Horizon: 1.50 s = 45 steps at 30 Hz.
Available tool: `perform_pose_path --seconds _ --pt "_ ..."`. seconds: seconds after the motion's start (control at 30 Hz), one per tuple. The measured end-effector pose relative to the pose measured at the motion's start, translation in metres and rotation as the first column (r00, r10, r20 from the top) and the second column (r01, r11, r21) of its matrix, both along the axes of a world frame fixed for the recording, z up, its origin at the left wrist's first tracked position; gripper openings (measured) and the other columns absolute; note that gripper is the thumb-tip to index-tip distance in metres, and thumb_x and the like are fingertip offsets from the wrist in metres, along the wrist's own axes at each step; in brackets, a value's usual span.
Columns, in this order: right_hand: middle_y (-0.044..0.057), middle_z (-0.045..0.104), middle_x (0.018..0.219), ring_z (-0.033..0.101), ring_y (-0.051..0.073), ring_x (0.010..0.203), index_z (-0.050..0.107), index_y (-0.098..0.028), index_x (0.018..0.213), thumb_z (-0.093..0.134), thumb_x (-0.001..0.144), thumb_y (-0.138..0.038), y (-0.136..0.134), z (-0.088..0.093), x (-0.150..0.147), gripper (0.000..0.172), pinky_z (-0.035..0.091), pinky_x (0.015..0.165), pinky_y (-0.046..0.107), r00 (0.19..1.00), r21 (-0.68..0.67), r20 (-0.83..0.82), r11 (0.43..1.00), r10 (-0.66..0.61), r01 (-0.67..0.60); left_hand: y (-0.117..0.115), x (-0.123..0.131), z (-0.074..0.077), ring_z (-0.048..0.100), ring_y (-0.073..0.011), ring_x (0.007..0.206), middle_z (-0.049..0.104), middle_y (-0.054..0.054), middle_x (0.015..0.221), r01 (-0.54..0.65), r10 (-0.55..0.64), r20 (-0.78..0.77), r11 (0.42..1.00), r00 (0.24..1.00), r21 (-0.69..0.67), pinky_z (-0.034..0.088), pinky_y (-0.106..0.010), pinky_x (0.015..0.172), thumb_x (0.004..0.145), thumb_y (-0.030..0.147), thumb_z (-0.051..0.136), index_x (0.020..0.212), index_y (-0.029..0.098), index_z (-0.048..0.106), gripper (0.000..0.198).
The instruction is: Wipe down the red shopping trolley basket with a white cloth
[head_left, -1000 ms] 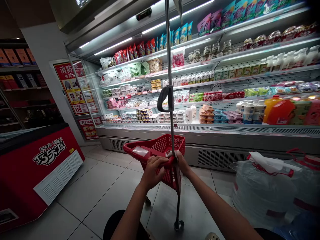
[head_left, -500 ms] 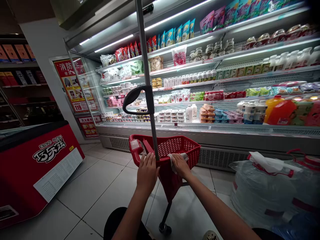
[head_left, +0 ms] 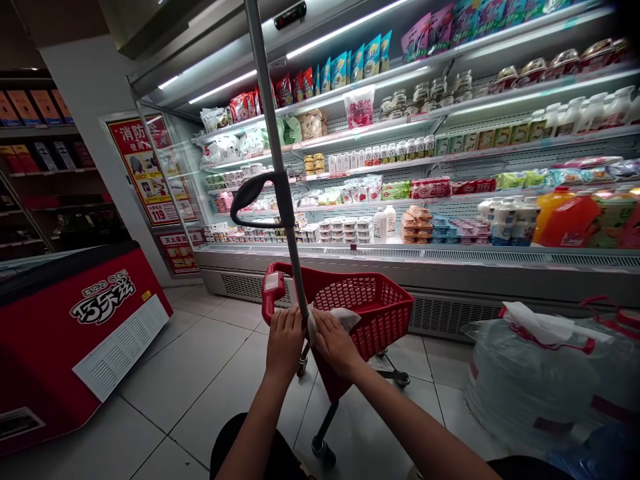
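A red plastic shopping cart (head_left: 387, 307) with a latticed basket stands on wheels right in front of me. My left hand (head_left: 285, 343) curls over its near rim, fingers side by side, just left of a grey metal pole (head_left: 270, 113). The pole rises at a tilt from beside my hands and carries a black looped handle (head_left: 286, 200). Against the same rim, right of the pole, my right hand (head_left: 334, 343) presses a white cloth (head_left: 346, 317). Part of the cloth sticks out past the fingers; the rest is hidden under the palm.
Behind the cart runs a lit open refrigerator (head_left: 425, 257) stocked with dairy and drinks. A red freezer chest (head_left: 115, 347) stands at left. Plastic-wrapped water bottles (head_left: 530, 373) sit on the floor at right. White tiles (head_left: 200, 360) cover the floor.
My right hand and the cloth have slid left along the rim, close to the pole. The cart has turned and shifted slightly right, while the pole's upper part has moved left.
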State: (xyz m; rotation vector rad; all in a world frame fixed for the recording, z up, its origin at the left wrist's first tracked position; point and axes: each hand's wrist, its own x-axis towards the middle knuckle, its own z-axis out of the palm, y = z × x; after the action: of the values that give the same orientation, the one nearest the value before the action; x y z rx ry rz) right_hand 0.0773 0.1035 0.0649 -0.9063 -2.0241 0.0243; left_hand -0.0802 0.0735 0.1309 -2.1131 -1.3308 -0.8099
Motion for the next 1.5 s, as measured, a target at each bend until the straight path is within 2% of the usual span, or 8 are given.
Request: perform_pose_path --seconds 0.33,0.6,0.7,1.0,1.1,1.23,1.37,1.5 --pt "0.013 0.068 0.132 0.056 0.032 0.129 0.061 -0.024 0.142 0.034 0.108 -0.041 0.041 -0.041 0.105 0.046 0.035 0.120 0.059 0.965 -0.099 0.015 0.960 -0.263 0.264 0.000 -0.018 0.000 0.049 -0.0303 0.145 0.062 -0.011 0.147 0.099 -0.100 -0.012 0.993 0.995 -0.062 0.028 -0.057 0.129 0.101 0.025 0.052 0.145 0.021 0.052 0.044" --pt "0.008 0.060 0.147 0.051 0.028 0.137 0.045 -0.027 0.156 0.031 0.110 -0.036 0.012 0.000 0.008 0.049 0.035 0.122 0.054 0.995 -0.048 -0.035 0.994 -0.096 0.094 0.001 -0.017 0.000 0.046 -0.0302 0.148 0.064 -0.010 0.144 0.126 -0.125 0.017 0.990 0.992 -0.068 0.024 -0.059 0.130 0.099 0.025 0.053 0.145 0.021 0.052 0.046" --pt "0.006 0.060 0.148 0.051 0.027 0.137 0.042 -0.031 0.158 0.030 0.110 -0.035 0.007 0.005 0.000 0.049 0.037 0.120 0.050 0.999 -0.037 -0.031 0.999 -0.041 0.040 0.004 -0.023 0.002 0.048 -0.0298 0.147 0.064 -0.009 0.144 0.130 -0.130 0.002 0.989 0.991 -0.069 0.025 -0.058 0.130 0.100 0.026 0.052 0.145 0.023 0.053 0.045" --pt "0.009 0.065 0.139 0.054 0.030 0.133 0.056 -0.029 0.145 0.037 0.107 -0.042 0.033 -0.062 0.130 0.044 0.029 0.124 0.057 0.953 -0.071 0.057 0.951 -0.298 0.301 -0.002 -0.023 -0.013 0.016 -0.0344 0.162 0.013 -0.015 0.176 0.033 -0.035 0.086 0.999 0.996 0.025 0.024 -0.060 0.129 0.104 0.040 0.054 0.169 0.020 -0.001 0.088" --pt "0.009 0.058 0.151 0.044 0.030 0.145 0.053 -0.026 0.148 0.036 0.107 -0.043 0.035 -0.073 0.147 0.047 0.021 0.126 0.059 0.926 -0.047 0.030 0.925 -0.376 0.377 -0.007 -0.012 -0.020 0.020 -0.0304 0.161 0.018 -0.011 0.175 0.071 -0.071 0.000 0.997 0.997 0.029 0.020 -0.057 0.131 0.105 0.031 0.050 0.170 0.026 -0.001 0.082" --pt "0.011 0.057 0.153 0.040 0.032 0.148 0.049 -0.023 0.152 0.037 0.108 -0.039 0.027 -0.063 0.100 0.049 0.017 0.126 0.062 0.914 -0.016 0.019 0.914 -0.406 0.406 0.000 0.012 -0.028 0.028 -0.0267 0.159 0.033 -0.009 0.170 0.130 -0.139 -0.162 0.989 0.977 -0.063 0.022 -0.053 0.132 0.102 0.017 0.045 0.169 0.024 0.016 0.073" --pt "0.011 0.050 0.159 0.039 0.028 0.147 0.034 -0.020 0.162 0.040 0.105 -0.030 0.013 -0.043 0.027 0.058 0.017 0.129 0.056 0.953 0.052 0.081 0.956 -0.291 0.288 0.012 0.027 -0.040 0.037 -0.0302 0.155 0.046 -0.018 0.162 0.052 -0.057 -0.107 0.997 0.993 -0.048 0.033 -0.054 0.128 0.095 0.011 0.045 0.159 0.010 0.040 0.064" --pt "0.009 0.046 0.162 0.037 0.026 0.149 0.029 -0.020 0.164 0.046 0.099 -0.024 0.005 -0.033 0.016 0.068 0.021 0.128 0.050 0.958 0.057 0.156 0.970 -0.241 0.235 0.012 0.020 -0.043 0.040 -0.0306 0.154 0.049 -0.017 0.160 0.014 -0.018 -0.097 0.999 0.995 -0.035 0.033 -0.053 0.129 0.090 0.007 0.046 0.152 0.010 0.049 0.061"
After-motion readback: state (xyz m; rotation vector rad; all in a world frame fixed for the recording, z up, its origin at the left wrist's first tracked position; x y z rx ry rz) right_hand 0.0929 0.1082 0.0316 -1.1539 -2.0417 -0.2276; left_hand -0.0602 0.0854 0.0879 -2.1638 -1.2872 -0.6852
